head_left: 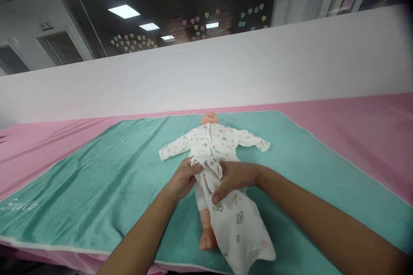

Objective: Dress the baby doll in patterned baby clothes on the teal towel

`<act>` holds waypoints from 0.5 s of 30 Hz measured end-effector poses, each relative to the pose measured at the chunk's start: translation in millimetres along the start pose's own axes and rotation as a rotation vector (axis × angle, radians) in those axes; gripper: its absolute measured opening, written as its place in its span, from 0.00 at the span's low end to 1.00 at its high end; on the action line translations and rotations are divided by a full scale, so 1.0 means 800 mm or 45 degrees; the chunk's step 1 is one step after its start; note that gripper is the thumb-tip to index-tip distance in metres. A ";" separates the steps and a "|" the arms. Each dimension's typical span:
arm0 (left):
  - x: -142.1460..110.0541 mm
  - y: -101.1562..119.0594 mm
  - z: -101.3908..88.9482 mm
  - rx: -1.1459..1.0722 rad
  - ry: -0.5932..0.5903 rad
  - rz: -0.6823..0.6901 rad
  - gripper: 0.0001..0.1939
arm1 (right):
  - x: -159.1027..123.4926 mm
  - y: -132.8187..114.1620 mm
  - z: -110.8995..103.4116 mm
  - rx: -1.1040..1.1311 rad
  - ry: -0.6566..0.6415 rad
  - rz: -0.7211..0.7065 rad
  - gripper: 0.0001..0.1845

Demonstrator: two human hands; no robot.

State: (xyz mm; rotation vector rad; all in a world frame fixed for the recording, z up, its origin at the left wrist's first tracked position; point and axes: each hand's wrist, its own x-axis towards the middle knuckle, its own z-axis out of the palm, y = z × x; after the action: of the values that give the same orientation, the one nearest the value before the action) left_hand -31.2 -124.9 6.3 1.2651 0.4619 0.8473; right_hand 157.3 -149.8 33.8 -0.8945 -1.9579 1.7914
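Note:
A baby doll [209, 119] lies on its back on a teal towel [106, 172], dressed in a white printed top [214, 141] with sleeves spread to both sides. White printed trousers [238, 227] cover one leg; the other bare leg and foot [206, 234] stick out toward me. My left hand [182, 179] grips the bunched waistband of the trousers at the doll's hip, fingers closed. My right hand [234, 179] is closed over the same waistband from the other side.
The towel lies on a pink sheet [355, 124] that covers the surface. A white wall or partition [226, 73] rises behind. Above it a dark window shows pastel heart stickers [196, 21] and ceiling lights.

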 end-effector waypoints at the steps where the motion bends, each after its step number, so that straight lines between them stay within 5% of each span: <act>1: 0.001 -0.002 0.000 -0.041 0.006 0.022 0.15 | 0.000 -0.001 0.000 -0.038 -0.016 0.022 0.19; 9: -0.002 0.009 0.006 0.215 -0.124 -0.174 0.16 | 0.014 0.014 0.010 0.530 0.484 -0.239 0.20; 15: 0.000 0.004 0.010 0.011 0.164 -0.051 0.11 | 0.002 -0.001 0.004 0.085 0.033 -0.014 0.20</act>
State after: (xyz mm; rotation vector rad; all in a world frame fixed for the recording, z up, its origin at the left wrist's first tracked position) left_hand -26.8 -129.8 11.6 1.2096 0.5924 0.8971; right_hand 153.7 -151.0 34.0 -0.8792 -1.8722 1.8187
